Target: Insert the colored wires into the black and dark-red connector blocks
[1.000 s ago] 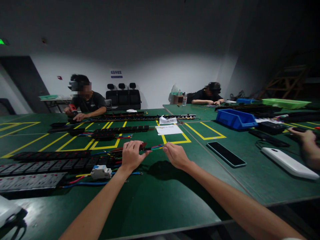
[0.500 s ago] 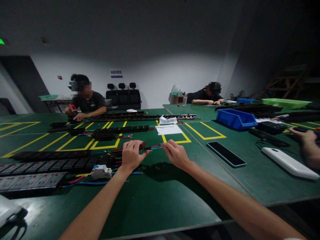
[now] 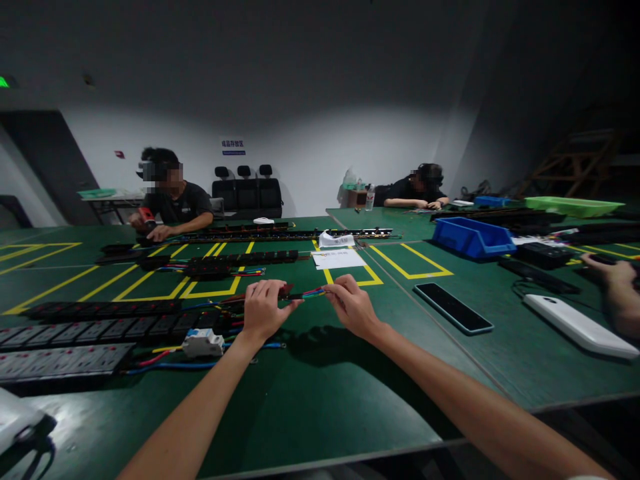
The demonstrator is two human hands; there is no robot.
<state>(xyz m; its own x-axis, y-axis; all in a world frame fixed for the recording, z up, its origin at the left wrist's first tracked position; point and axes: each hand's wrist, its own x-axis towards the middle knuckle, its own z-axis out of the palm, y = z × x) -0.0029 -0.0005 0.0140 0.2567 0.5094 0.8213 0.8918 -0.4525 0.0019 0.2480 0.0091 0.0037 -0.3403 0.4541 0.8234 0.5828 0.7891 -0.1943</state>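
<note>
My left hand (image 3: 264, 308) is closed around a dark cable, fingers on top and thumb stretched along it to the right. Out of the cable come thin coloured wires (image 3: 313, 293), red and blue among them, and my right hand (image 3: 350, 303) pinches their ends. Both hands are above the green table. Left of them lie black power strips (image 3: 100, 333) in rows, with red marks on their faces. A white circuit breaker (image 3: 203, 343) sits by the nearest strips, with yellow, red and blue wires running to it.
A phone (image 3: 453, 308) and a white device (image 3: 577, 327) lie to the right, behind them a blue bin (image 3: 471, 238). White papers (image 3: 339, 259) rest ahead. Two people (image 3: 175, 200) work across the table; another person's hand (image 3: 617, 280) shows at the right edge.
My right hand has shifted very slightly, its knuckles a little higher, still pinching the wire ends. My left hand has stayed in place.
</note>
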